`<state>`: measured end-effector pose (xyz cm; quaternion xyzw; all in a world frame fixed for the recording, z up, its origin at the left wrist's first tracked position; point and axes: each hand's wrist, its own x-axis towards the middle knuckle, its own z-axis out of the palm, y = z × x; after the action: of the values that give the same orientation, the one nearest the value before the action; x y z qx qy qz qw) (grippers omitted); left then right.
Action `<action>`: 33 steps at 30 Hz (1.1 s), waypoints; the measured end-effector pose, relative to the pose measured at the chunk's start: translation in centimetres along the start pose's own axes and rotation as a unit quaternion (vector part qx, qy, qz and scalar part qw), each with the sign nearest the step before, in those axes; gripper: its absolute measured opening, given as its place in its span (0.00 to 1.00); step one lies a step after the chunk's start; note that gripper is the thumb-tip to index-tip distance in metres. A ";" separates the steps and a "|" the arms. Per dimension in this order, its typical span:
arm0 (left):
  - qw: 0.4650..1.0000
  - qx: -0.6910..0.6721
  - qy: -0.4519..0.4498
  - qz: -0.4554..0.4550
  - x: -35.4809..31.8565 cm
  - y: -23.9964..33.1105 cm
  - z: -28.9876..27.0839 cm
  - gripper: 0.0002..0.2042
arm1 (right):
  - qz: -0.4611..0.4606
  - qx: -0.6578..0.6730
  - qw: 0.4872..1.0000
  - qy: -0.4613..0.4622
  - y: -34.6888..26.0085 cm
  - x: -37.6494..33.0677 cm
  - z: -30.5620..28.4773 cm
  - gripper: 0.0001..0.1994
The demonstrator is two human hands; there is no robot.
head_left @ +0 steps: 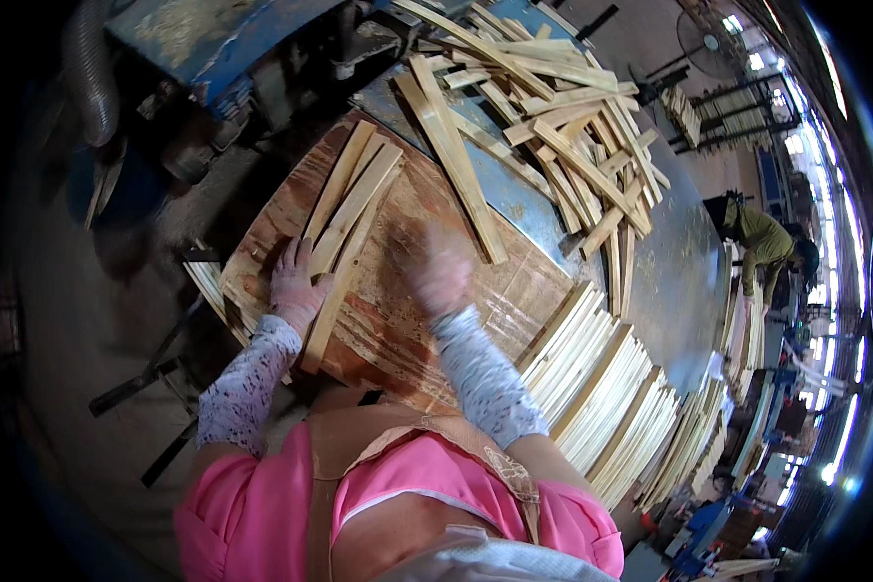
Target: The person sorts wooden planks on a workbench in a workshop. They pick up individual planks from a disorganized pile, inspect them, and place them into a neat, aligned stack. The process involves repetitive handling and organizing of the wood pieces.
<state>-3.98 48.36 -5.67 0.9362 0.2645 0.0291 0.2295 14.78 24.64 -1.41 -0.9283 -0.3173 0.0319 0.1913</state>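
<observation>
Several pale wooden slats (357, 209) lie side by side, pointing away from me, on a worn brown board (412, 335). My left hand (299, 288) is at the near ends of the left ones, fingers and thumb closed about them. The rightmost slat of this group runs past the thumb toward the board's near edge. Over the middle of the board is my right hand (443, 272), smeared by motion; its fingers cannot be made out, and nothing shows in it. Two longer slats (453, 155) lie just beyond it, reaching onto the board.
A loose heap of slats (572, 126) covers the far part of the blue-grey metal table (674, 262). Neat rows of stacked slats (597, 378) stand to my right. Machinery (291, 68) and a ribbed hose (92, 78) are at far left. Another person (761, 238) bends over at far right.
</observation>
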 end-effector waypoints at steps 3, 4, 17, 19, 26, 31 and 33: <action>0.993 -0.095 0.020 0.062 1.0 4.8 0.5 0.41 | 0.217 -0.164 0.961 0.044 7.8 2.9 -3.7 0.42; 0.984 -0.165 -0.013 0.063 1.4 7.3 0.2 0.40 | 0.237 -0.147 0.960 0.008 8.7 2.8 -4.1 0.40; 0.689 -0.657 -0.194 -0.236 4.0 19.5 10.3 0.11 | 0.317 0.385 0.855 -0.145 3.7 -13.6 -3.8 0.30; 0.751 -0.598 -0.228 -0.163 2.3 17.1 10.3 0.14 | 0.245 0.271 0.927 -0.085 4.0 -12.9 -5.3 0.33; 0.862 -0.058 -0.351 0.362 2.3 18.7 1.0 0.24 | -0.030 -0.167 0.973 -0.158 6.0 -9.1 -16.2 0.26; 0.835 -0.343 -0.143 0.406 6.0 23.4 4.0 0.29 | 0.332 -0.100 0.871 -0.347 9.3 -16.6 -19.1 0.19; 0.891 -0.336 -0.065 0.297 8.9 24.3 7.5 0.31 | 0.493 -0.007 0.841 -0.223 12.1 -22.7 -21.3 0.23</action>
<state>16.72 31.43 -2.15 0.8377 -0.0674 0.1224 0.5280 7.54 -4.97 12.33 -0.9313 0.1480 0.3258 0.0677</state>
